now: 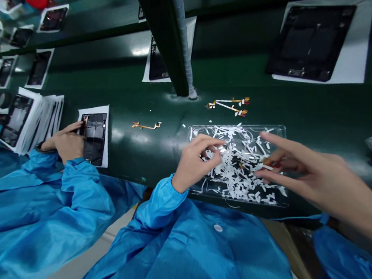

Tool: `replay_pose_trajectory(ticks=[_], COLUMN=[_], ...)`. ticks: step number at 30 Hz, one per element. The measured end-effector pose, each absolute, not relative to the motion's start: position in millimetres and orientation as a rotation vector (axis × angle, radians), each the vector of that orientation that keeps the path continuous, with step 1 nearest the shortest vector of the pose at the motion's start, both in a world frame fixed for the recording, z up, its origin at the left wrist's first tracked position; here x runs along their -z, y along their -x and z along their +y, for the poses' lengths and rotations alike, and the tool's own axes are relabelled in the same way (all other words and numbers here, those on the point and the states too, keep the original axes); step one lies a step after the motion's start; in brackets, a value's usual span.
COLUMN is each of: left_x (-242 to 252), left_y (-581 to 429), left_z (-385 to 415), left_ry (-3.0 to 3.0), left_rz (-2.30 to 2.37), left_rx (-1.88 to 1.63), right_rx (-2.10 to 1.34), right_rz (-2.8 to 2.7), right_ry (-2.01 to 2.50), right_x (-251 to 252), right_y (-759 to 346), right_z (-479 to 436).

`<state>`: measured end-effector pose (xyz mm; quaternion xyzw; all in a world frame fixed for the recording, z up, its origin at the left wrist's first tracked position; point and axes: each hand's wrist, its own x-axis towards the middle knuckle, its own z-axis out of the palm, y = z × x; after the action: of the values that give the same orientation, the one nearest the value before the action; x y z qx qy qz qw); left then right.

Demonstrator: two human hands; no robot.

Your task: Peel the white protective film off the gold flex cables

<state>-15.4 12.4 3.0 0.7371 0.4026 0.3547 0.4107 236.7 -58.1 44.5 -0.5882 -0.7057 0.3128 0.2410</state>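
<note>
A clear plastic tray (271, 128) lies on the green belt in front of me, filled with several white paper strips (237, 169). My left hand (196, 160) rests on the tray's left part, fingertips pinched among the strips. My right hand (301, 168) hovers over the tray's right side, thumb and finger closed on a small orange-tipped flex cable (266, 163). Both sleeves are blue.
Loose flex cables (230, 104) and one more (146, 125) lie on the belt (134, 148) beyond the tray. A co-worker's hand (65, 143) on the left touches a black device frame (93, 136) on white paper. A dark post (164, 41) stands behind; more frames on paper lie farther back.
</note>
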Motion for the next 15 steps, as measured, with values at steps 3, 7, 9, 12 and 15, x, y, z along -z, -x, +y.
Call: replay_pose_trajectory(ticks=[3,7,9,12,15], left_x=[-13.3,-13.9,-11.3,-7.5,-5.5], left_y=[-1.3,-13.7,-14.3,-12.8,-12.5], left_z=[5.1,1.2,1.4,1.7,0.0], left_ry=[-1.883,-1.882,-1.814,-1.737,-1.777], left_rz=[0.765,0.754,0.852,0.943,0.957], left_rx=[-0.894,-0.942,-0.978,-0.986,-0.969], right_rx=[-0.806,-0.760,-0.718,-0.663,-0.633], right_rz=[-2.091,-2.123,-2.062,-2.005,-1.994], right_ry=[1.502,1.436,1.437,1.454,1.476], right_x=[-42.5,-42.4,-43.1,-42.5,-39.2], right_y=[-227.2,-218.8,-218.1,-218.9,-219.5], right_z=[-46.0,-38.5,-39.5,-43.9,-48.0])
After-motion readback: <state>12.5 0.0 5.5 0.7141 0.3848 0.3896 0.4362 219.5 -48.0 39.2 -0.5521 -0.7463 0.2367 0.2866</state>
